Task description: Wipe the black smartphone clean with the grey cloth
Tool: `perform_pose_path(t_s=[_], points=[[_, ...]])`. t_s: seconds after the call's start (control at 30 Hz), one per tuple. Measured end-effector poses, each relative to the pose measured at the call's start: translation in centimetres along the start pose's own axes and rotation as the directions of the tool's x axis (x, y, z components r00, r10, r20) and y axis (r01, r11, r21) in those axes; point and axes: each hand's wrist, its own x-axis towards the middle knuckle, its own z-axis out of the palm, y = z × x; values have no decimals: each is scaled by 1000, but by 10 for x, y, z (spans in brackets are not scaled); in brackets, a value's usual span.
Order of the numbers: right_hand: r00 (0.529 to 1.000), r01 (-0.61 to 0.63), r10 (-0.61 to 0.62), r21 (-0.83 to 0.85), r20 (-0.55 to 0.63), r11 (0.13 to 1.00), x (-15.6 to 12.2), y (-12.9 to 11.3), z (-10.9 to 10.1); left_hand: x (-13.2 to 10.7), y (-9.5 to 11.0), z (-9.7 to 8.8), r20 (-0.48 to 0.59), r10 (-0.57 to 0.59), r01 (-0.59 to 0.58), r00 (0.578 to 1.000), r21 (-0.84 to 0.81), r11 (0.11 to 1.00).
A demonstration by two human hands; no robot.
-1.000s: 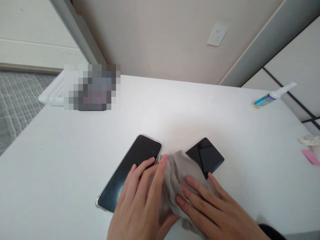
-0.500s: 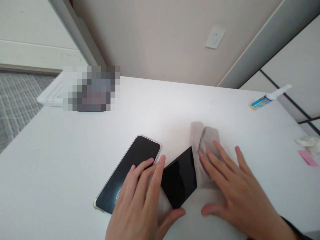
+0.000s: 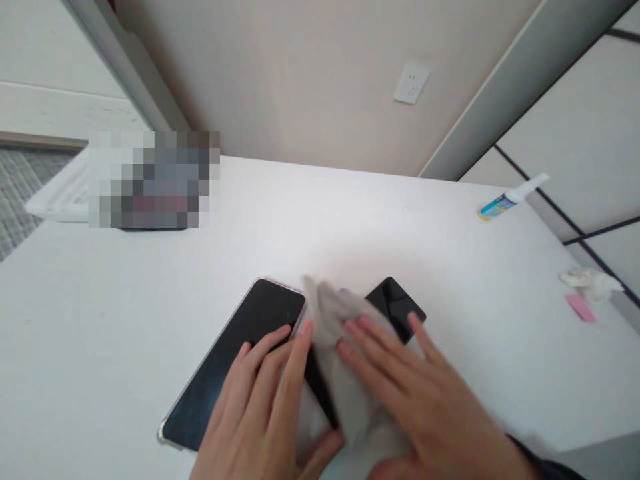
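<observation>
Right of black phone in clear case (image 3: pixel 235 350): glossy black slab (image 3: pixel 395 303), middle under soft grey cloth (image 3: pixel 345 380). Right hand (image 3: pixel 425 393) flat on cloth, fingers extended. Left hand (image 3: pixel 257 413) across phone-side end, grip unclear. Looks mid-pass; remainder can't tell.

Phone (image 3: pixel 240 340): smooth, glossy front, clear plastic-looking edging. Right of phone: matt, creased cloth (image 3: pixel 329 327); glossy black panel (image 3: pixel 390 301).

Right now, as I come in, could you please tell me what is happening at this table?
A person's right hand lies on a grey cloth, which covers part of a flat black device on a white table. The left hand is beside it, partly hiding a phone, its thumb near the device's lower corner. A bottle is farther back at right.
</observation>
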Motion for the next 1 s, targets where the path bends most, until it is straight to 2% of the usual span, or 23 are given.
perform_pose_path(t_s=[0.07,0.1,0.13,0.23,0.27,0.33,0.4,0.43,0.53,0.57,0.6,0.63,0.7,0.73,0.8,0.87,0.9,0.93,1.0], points=[[979,-203,204,-25,23,979,-1,3,0,0,-1,1,-7,-8,8,1000,-2,1000],[969,-244,245,-36,17,969,-1,2,0,0,-1,2,-4,-8,8,1000,-6,1000],[974,-226,226,-42,-4,973,-2,0,1,-1,-1,2,-1,-6,6,1000,-10,1000],[999,2,-4,-34,-49,999,-3,-10,3,-2,-1,1,6,5,-4,1000,-15,1000],[999,15,-16,-26,-46,1000,-3,-11,3,-2,-1,1,10,2,-2,1000,-13,1000],[992,-128,127,-15,-10,992,-1,-9,2,-2,0,0,12,-10,10,1000,-5,1000],[964,-264,264,-16,20,964,1,-8,2,-2,1,1,15,-18,18,1000,12,1000],[970,-245,245,-15,9,969,3,-9,2,-1,1,1,16,-15,15,1000,17,1000],[1000,21,-21,6,-20,1000,7,-14,4,-1,2,2,19,4,-5,1000,10,1000],[999,48,-48,11,-16,999,7,-13,4,-1,2,2,14,5,-5,1000,8,1000],[1000,3,-3,11,-7,1000,7,-11,5,-1,2,2,4,2,-2,1000,9,1000],[995,-94,94,5,9,996,7,-8,5,-1,3,2,-3,-6,6,1000,13,1000],[962,-274,274,-8,23,962,7,-3,5,-2,3,1,-14,-22,22,1000,21,1000],[958,-285,285,-9,17,958,8,-3,5,-2,3,1,-9,-25,26,1000,22,999],[991,-134,134,-4,-8,991,8,-6,4,-2,3,0,12,-17,17,1000,24,1000],[998,62,-62,2,-12,998,8,-8,3,-2,3,-1,24,-5,4,1000,31,1000],[997,73,-73,3,-1,997,8,-6,2,-2,3,-1,22,-3,3,1000,35,999],[1000,20,-20,-5,12,1000,7,-2,1,-2,3,0,14,-6,6,1000,37,999],[984,-174,174,-27,32,984,4,5,0,-1,4,0,-7,-18,18,1000,39,999]])
